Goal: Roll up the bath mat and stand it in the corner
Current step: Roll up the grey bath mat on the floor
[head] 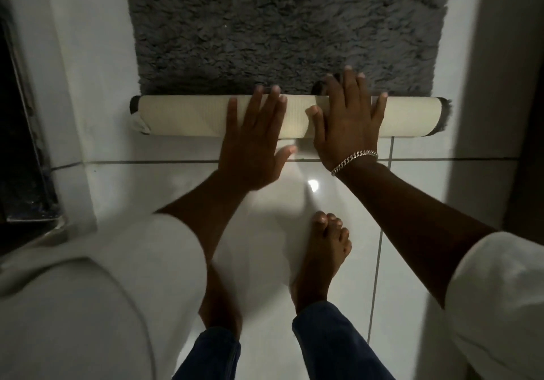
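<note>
A shaggy grey bath mat (285, 29) lies flat on the white tiled floor ahead of me. Its near end is rolled into a tube (182, 116) with the cream backing facing out, lying crosswise. My left hand (253, 138) rests flat on the middle of the roll, fingers spread, palm hanging over the near side. My right hand (348, 117), with a silver chain at the wrist, presses flat on the roll just to the right, fingertips reaching onto the grey pile. Neither hand grips the mat.
White walls (482, 85) flank the mat closely on both sides. A dark framed opening (20, 144) sits at the left edge. My bare feet (321, 259) stand on the glossy tiles just behind the roll.
</note>
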The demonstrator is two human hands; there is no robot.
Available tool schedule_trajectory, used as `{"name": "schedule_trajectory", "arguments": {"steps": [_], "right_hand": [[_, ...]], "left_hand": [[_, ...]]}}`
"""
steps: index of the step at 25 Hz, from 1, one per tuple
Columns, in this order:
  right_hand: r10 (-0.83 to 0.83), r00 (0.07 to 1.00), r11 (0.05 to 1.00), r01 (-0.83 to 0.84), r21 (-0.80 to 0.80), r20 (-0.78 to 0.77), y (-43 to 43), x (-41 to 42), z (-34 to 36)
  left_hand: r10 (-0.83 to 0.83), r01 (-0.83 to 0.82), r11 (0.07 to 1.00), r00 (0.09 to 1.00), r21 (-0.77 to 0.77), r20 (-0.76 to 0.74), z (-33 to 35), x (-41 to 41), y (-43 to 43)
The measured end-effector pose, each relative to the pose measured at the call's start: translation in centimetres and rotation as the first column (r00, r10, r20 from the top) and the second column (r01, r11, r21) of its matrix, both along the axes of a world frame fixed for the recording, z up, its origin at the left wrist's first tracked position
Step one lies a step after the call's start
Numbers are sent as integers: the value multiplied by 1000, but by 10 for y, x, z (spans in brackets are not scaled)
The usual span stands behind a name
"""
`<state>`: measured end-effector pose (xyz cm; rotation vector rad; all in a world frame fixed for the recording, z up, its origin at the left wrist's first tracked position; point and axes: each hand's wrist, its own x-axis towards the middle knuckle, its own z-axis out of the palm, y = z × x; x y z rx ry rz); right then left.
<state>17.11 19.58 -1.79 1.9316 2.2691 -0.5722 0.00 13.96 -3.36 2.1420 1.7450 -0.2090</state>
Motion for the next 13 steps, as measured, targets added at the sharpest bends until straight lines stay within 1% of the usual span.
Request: {"name": "schedule_trajectory", "arguments": {"steps": [2,4,6,8,9,11,13], "right_hand": [[29,1000,998,-30,-53,-9,-6,5,15],[128,991,980,-123,-157,26,-10,14,22],[196,979,962,-180,-206,59,10,19,20],[187,980,963,-168,-211,73,38,11,13],[166,983,969,-148,-200,78,50,7,8],[112,991,977,-96,-191,74,81,-2,-1],[105,992,970,-87,-229,66,115,-8,-10]], "left_hand": [[31,-31,999,1000,-9,-4,3,-5,36],[39,-40,998,999,-37,-34,2,-8,66],[84,-86,996,995,-34,-61,7,-8,90],[158,-158,987,987,28,-26,16,-10,105],[161,-160,985,987,66,-13,20,-9,105],[87,-83,988,996,128,-29,22,-6,96],[90,-84,991,994,109,-59,22,-9,80]]}}
